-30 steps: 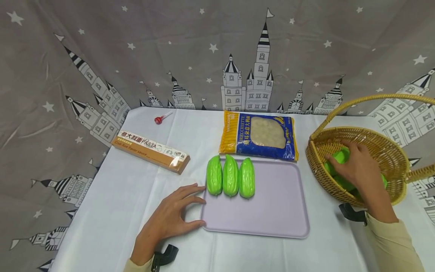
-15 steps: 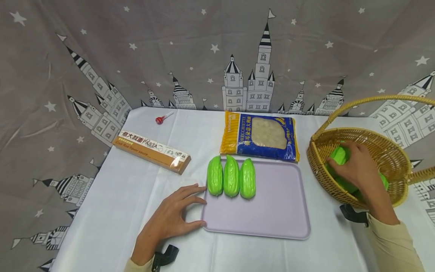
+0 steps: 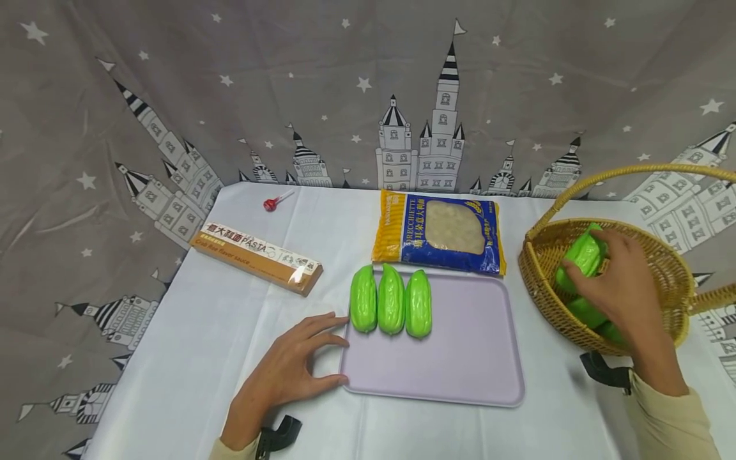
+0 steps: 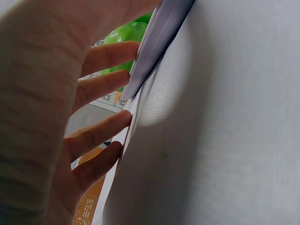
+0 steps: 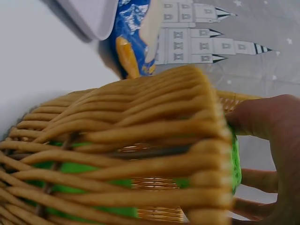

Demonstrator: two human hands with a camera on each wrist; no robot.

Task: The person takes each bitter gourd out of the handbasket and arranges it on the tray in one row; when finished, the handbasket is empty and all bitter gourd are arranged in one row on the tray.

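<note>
Nearest, the left hand (image 3: pixel 296 358) is resting at the left side of the lilac tray (image 3: pixel 471 345), its fingers spread and relaxed, the fingertips touching the edge and holding nothing. At the right, the right hand (image 3: pixel 623 281) is gripping one green ribbed gourd (image 3: pixel 583 259) between thumb and fingers. This gourd is leaning at a slant inside the wicker basket (image 3: pixel 537 281), above other green gourds (image 3: pixel 586 313), which the hand is partly hiding. The basket's handle (image 3: pixel 650 168) is arching over the far side.

On the tray, three gourds (image 3: pixel 391 300) are lying side by side at the left, their tips pointing away from the person. Left of the tray, a pasta carton (image 3: pixel 255 259), with "Crab Roe flavor sauce" on it, is lying diagonally. Just beyond the tray, a blue and yellow orecchiette bag (image 3: pixel 439 233) is lying flat. Farther at the left, a red lollipop (image 3: pixel 270 204) is lying near the tablecloth's far edge. Behind everything, a grey castle-printed cloth (image 3: pixel 322 64) is hanging.
</note>
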